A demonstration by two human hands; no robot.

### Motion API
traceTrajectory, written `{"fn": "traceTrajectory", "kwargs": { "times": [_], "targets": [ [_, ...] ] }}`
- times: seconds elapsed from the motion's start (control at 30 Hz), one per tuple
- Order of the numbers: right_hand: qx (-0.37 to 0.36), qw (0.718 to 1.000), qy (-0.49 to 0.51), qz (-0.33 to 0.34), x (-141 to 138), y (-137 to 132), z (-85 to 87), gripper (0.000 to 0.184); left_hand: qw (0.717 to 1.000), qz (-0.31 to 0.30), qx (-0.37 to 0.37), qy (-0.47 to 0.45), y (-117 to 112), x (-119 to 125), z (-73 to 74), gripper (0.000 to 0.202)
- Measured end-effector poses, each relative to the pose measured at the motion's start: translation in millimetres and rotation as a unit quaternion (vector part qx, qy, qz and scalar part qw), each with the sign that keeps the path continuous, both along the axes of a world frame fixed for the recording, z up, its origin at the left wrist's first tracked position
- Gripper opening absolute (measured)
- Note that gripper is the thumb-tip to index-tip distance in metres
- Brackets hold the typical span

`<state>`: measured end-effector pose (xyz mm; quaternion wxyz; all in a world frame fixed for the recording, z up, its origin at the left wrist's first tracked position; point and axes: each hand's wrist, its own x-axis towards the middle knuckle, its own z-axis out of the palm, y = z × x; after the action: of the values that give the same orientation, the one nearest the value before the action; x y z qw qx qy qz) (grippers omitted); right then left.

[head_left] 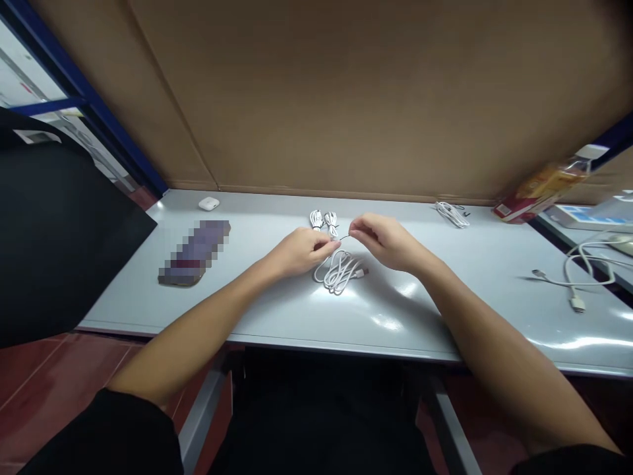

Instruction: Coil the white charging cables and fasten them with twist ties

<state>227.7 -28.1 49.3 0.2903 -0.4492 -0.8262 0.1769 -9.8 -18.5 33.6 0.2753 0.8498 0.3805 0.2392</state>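
A thin black tie (345,237) spans the middle of the frame, pinched at one end by the left hand (302,252) and at the other by the right hand (383,240); just below lies a coiled white cable (338,272), just above, two bundled cables (316,218), and toward the right edge a bottle (541,188)

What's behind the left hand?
A white cable bundle, its near end covered by the left hand, so unseen. A second white bundle sits just right of it, mostly visible.
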Motion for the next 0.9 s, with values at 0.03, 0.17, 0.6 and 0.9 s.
{"fn": "traceTrajectory", "kwargs": {
  "times": [0.03,0.17,0.6,0.9],
  "targets": [
    [0.011,1.000,-0.006,-0.008,4.1,1.5,1.8,0.021,1.000,0.005,0.003,0.002,-0.4,0.4,-0.5,0.052],
    [0.002,0.990,-0.018,-0.141,40.6,13.1,11.3,0.018,0.999,0.035,0.020,-0.004,-0.9,1.9,-5.4,0.042],
    [-0.080,0.947,-0.103,-0.294,101.2,34.2,-2.4,0.029,0.979,-0.077,-0.161,-0.103,-16.4,11.8,-16.1,0.027],
    [-0.127,0.967,-0.204,-0.086,-12.4,-32.6,-2.9,0.056,0.991,0.099,0.022,-0.092,10.1,2.8,-20.2,0.018]
  ]
}}
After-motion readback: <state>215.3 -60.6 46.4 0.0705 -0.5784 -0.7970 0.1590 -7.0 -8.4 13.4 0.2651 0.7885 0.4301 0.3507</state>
